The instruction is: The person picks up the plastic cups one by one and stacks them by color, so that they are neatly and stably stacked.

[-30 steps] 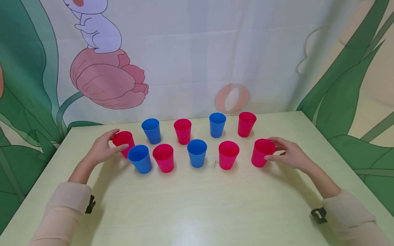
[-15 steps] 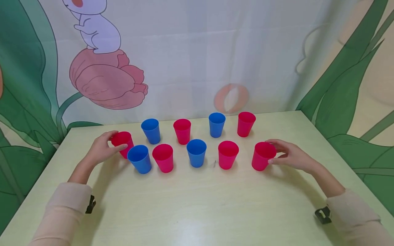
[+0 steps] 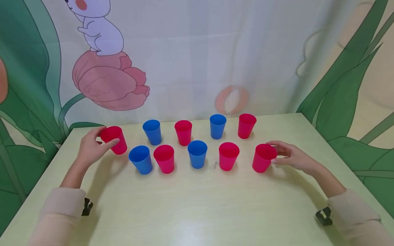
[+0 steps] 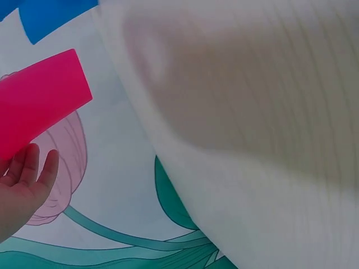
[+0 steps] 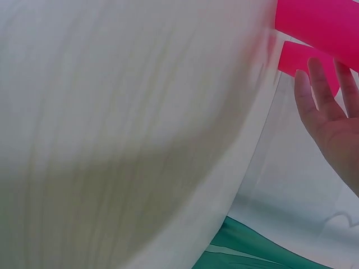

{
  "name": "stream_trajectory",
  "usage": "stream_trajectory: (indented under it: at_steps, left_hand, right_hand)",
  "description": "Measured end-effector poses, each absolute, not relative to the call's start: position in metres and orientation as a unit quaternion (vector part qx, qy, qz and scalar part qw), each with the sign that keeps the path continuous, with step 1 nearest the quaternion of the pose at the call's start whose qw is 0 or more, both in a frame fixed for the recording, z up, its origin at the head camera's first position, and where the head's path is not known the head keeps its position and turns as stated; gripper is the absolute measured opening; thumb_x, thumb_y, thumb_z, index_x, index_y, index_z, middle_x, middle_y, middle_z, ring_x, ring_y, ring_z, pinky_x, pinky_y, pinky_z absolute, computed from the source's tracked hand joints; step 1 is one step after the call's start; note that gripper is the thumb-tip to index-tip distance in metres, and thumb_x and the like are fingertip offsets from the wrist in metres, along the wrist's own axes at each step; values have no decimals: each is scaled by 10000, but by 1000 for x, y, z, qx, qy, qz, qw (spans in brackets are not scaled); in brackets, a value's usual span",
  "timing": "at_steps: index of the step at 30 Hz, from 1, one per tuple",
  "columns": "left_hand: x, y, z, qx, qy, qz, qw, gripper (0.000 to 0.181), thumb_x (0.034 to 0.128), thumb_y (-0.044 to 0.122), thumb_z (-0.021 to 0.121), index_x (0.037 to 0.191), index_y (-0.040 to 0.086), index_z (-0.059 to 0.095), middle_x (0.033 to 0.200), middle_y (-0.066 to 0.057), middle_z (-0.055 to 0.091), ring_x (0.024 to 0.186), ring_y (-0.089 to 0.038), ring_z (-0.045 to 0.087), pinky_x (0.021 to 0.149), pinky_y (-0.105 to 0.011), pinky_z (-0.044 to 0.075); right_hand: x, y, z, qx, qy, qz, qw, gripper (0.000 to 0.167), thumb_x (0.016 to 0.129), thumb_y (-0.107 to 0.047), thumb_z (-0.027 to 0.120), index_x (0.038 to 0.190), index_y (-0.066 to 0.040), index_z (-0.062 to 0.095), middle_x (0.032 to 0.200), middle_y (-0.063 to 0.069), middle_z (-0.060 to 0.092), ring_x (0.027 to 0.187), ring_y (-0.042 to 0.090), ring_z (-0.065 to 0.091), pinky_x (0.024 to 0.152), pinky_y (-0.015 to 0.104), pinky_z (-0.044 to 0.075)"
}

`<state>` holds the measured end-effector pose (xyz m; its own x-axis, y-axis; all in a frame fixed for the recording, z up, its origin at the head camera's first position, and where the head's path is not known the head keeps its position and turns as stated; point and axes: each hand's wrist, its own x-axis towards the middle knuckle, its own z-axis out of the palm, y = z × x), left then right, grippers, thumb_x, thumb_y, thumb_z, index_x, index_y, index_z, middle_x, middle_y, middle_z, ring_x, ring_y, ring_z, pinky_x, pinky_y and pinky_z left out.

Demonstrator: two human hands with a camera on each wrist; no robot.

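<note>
At the far left of the head view, my left hand (image 3: 93, 145) grips a red cup (image 3: 114, 140) from its left side, thumb in front and fingers behind. That cup (image 4: 42, 101) and my curled fingers also show in the left wrist view; whether its base touches the table is unclear. My right hand (image 3: 292, 157) lies around the right side of another red cup (image 3: 261, 162), thumb tip at its near wall and fingers behind. The right wrist view catches this cup (image 5: 320, 22) at its upper edge, with some fingers nearly straight; the thumb is out of sight there.
Between the hands stands a front row: a blue cup (image 3: 141, 162), a red cup (image 3: 164, 162), a blue cup (image 3: 197, 157) and a red cup (image 3: 228, 159). Behind are a blue (image 3: 152, 135), red (image 3: 184, 135), blue (image 3: 217, 128) and red cup (image 3: 246, 128). A printed curtain (image 3: 184, 61) hangs beyond.
My left hand has moved its red cup left and slightly back, away from the blue cup. Earlier, my right hand shifted its red cup a little towards me; it has since stayed nearly still.
</note>
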<state>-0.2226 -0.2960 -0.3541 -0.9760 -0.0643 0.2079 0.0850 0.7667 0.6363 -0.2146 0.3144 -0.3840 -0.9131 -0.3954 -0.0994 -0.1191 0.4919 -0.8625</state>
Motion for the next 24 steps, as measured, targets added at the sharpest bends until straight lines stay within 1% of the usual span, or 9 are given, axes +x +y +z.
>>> stream_trajectory:
  at_steps: [4,5,8,11,12,17,20,22,24]
  left_hand:
    - [-217,-296,-346,5,-921,-363,140,717,815,269,676,1368,-11,314,1267,-250,405,1116,-410,389,810,-522,446]
    - [-221,-301,-350,7,-920,-361,151,724,811,310,676,1380,33,323,1274,-218,415,1116,-387,395,794,-473,468]
    - [-218,-299,-343,11,-914,-369,165,718,808,296,681,1381,44,329,1279,-204,419,1125,-370,394,794,-450,473]
    - [-214,-295,-337,8,-912,-368,180,702,807,279,686,1376,53,342,1274,-187,430,1121,-345,402,773,-390,476]
    - [-208,-288,-328,6,-909,-375,180,692,808,232,687,1366,15,338,1271,-209,427,1125,-356,400,797,-428,464]
    - [-203,-280,-321,-6,-905,-376,196,677,803,224,693,1360,35,359,1268,-183,443,1120,-327,411,805,-414,466]
    - [-201,-275,-315,-18,-902,-380,206,668,798,216,698,1353,39,372,1260,-173,453,1111,-319,417,786,-309,459]
    - [-199,-271,-311,-29,-898,-383,213,660,793,205,702,1346,38,383,1252,-167,462,1102,-314,422,754,-212,429]
    - [-198,-267,-308,-40,-894,-387,221,653,788,190,706,1341,38,393,1245,-162,469,1094,-312,426,729,-148,399]
  right_hand:
    - [-215,316,-386,-156,852,-480,141,636,808,-181,686,1346,-55,371,1266,173,464,1098,288,492,799,325,490]
    - [-215,317,-386,-157,852,-480,141,633,809,-179,684,1345,-54,372,1265,173,466,1096,278,496,800,324,489]
    - [-215,318,-386,-160,850,-482,141,622,813,-173,679,1343,-53,376,1260,172,472,1081,231,513,804,329,486]
    - [-215,319,-385,-164,848,-484,142,614,818,-165,674,1344,-52,377,1252,172,478,1058,178,528,803,327,487]
    - [-215,319,-385,-166,847,-485,142,612,820,-164,673,1344,-52,378,1251,171,479,1052,160,531,804,326,487]
    - [-215,322,-386,-168,846,-486,142,608,818,-162,673,1341,-54,383,1255,169,476,1047,133,530,803,320,488]
    - [-214,323,-385,-165,847,-486,141,609,816,-164,675,1340,-57,385,1259,170,473,1053,133,526,802,320,489]
    - [-214,323,-385,-163,848,-485,140,609,815,-166,677,1340,-61,387,1263,169,470,1055,136,523,800,319,489]
    - [-214,324,-384,-162,848,-485,140,613,812,-167,679,1340,-62,387,1268,172,465,1057,136,519,797,318,491]
